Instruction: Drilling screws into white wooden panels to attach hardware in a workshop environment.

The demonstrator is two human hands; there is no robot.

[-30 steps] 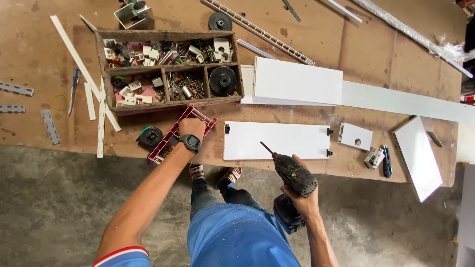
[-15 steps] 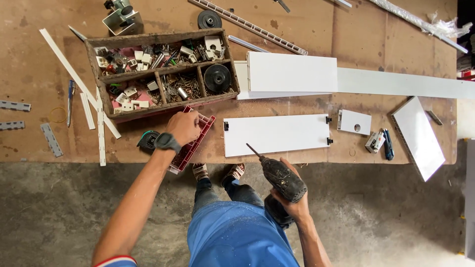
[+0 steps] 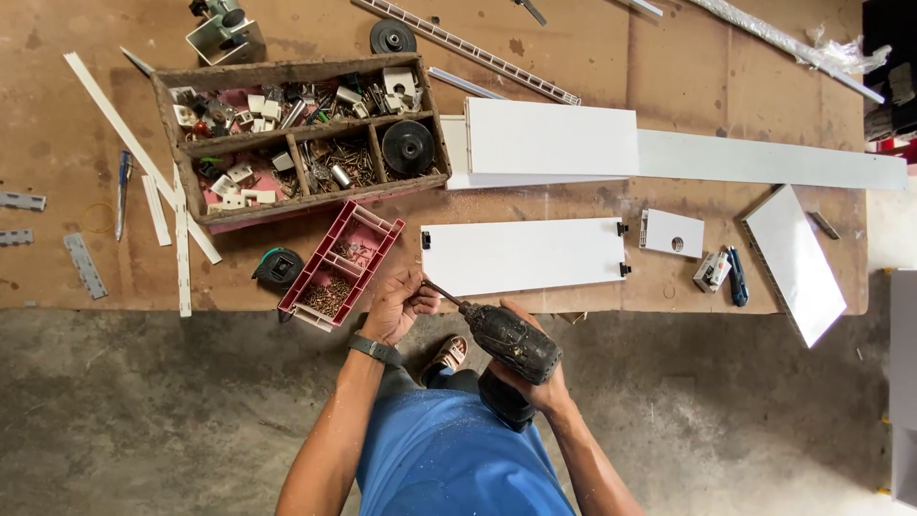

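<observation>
Red compartment tray point(image 3: 342, 264) lies on the counter point(image 3: 592, 57) at 11 o'clock of the left hand point(image 3: 399, 304); its small contents look like screws, too fine to confirm. Left hand grip is closed to a pinch at the tip of the drill bit point(image 3: 441, 292); anything pinched there is hidden by the fingers. Cordless drill point(image 3: 511, 342) sits at 4 o'clock of that hand, right hand point(image 3: 535, 387) wrapped fully around its handle, battery partly hidden. White panel point(image 3: 522, 254) lies at 1 o'clock of the bit tip, just beside it.
</observation>
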